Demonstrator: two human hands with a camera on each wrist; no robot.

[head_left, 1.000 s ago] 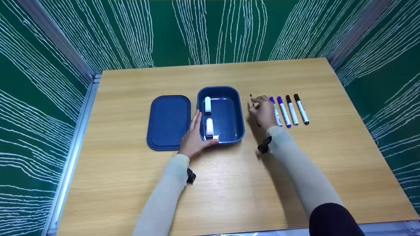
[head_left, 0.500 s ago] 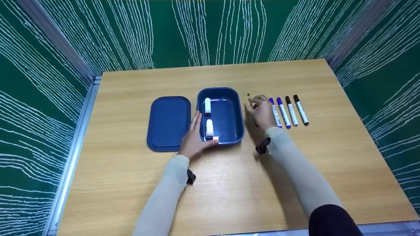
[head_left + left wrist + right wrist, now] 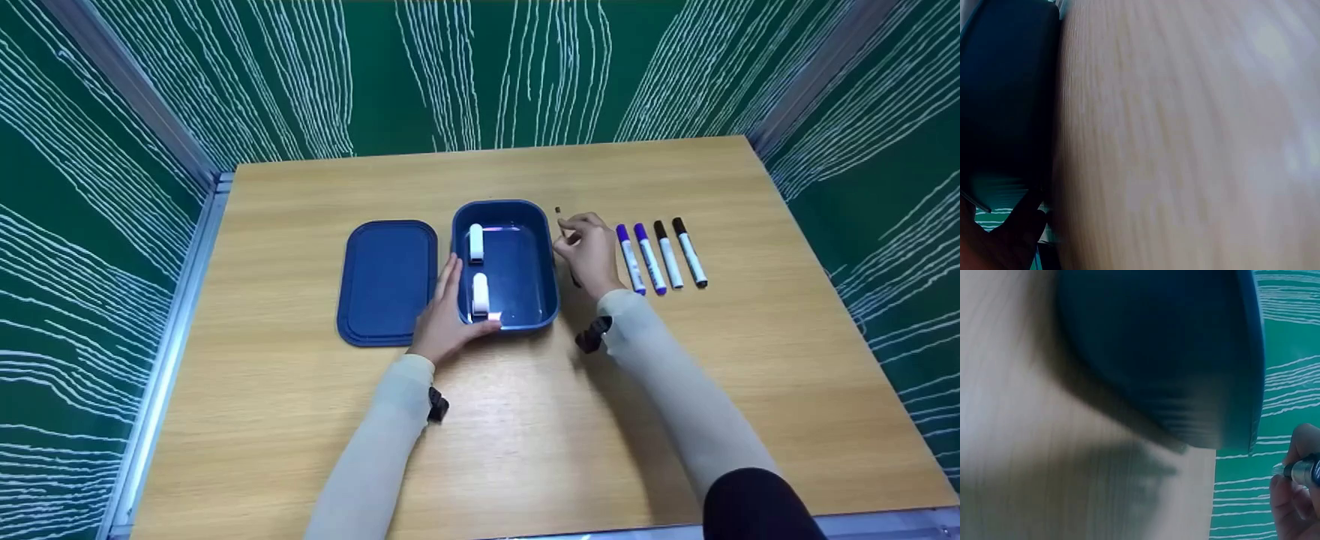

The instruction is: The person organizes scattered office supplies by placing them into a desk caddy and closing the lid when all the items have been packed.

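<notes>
My left hand point(image 3: 444, 319) rests at the near left corner of a blue plastic container point(image 3: 557, 300), fingers straight along its left wall and thumb along its near side. Inside lie two small white rounded blocks point(image 3: 476, 244), each with a dark underside edge. Just off the container's right wall, my right hand point(image 3: 589, 251) pinches a slim pen-like stick point(image 3: 558, 211) between thumb and fingers. Its dark far end points away from me, and the hand hides its middle. In the right wrist view the stick shows a clear tip and a greyish barrel point(image 3: 1302, 472).
A blue lid point(image 3: 386, 281) lies flat left of the container. Several whiteboard markers with white barrels point(image 3: 651, 259), some purple-capped and some dark-capped, lie in a row to the right of my right hand. Green walls with white lines point(image 3: 382, 75) border the wooden table point(image 3: 510, 457).
My right hand has shifted left toward the container with the pen-like stick, moving away from the row of markers. The left hand and the container have stayed in place.
</notes>
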